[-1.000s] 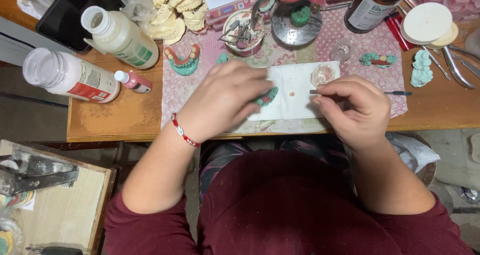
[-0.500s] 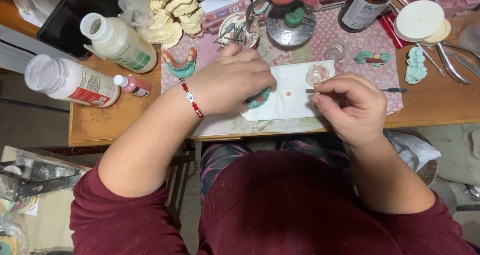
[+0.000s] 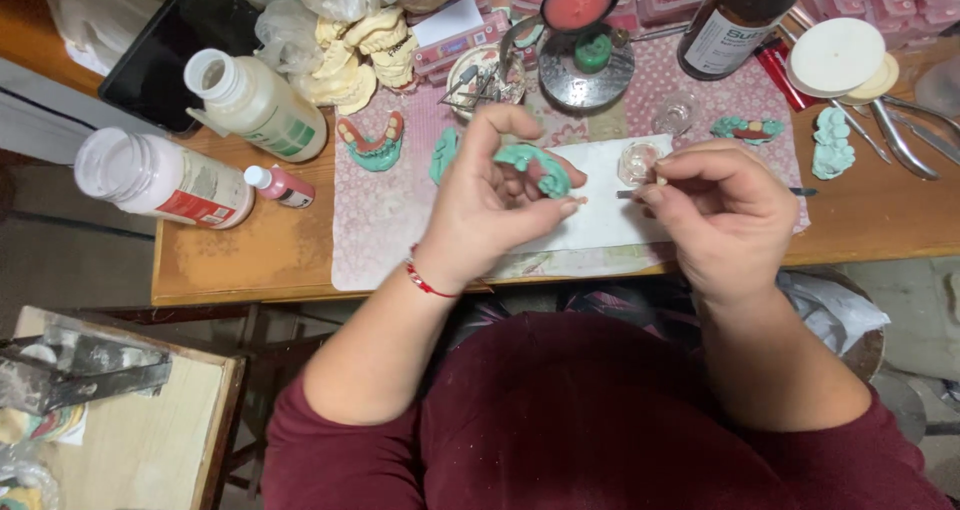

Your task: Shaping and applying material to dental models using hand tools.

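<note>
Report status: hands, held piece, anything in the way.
Left hand grips green dental cast, lifted off the white sheet. Right hand pinches thin tool beside it. Nothing between them.

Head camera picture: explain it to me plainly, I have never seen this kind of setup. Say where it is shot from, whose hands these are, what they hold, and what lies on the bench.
There is no machine here. One camera sits on a person's head and looks down at their own two bare hands over a wooden bench.

The left hand, with a red bracelet at the wrist, holds up a green arch-shaped dental cast in a fingertip grip. The right hand pinches a thin tool whose tip points toward that cast.

Under the hands lies a white sheet on a pink patterned mat. Around it are two white plastic bottles, a small pink-capped bottle, more green casts, a dark brown bottle and metal pliers.
</note>
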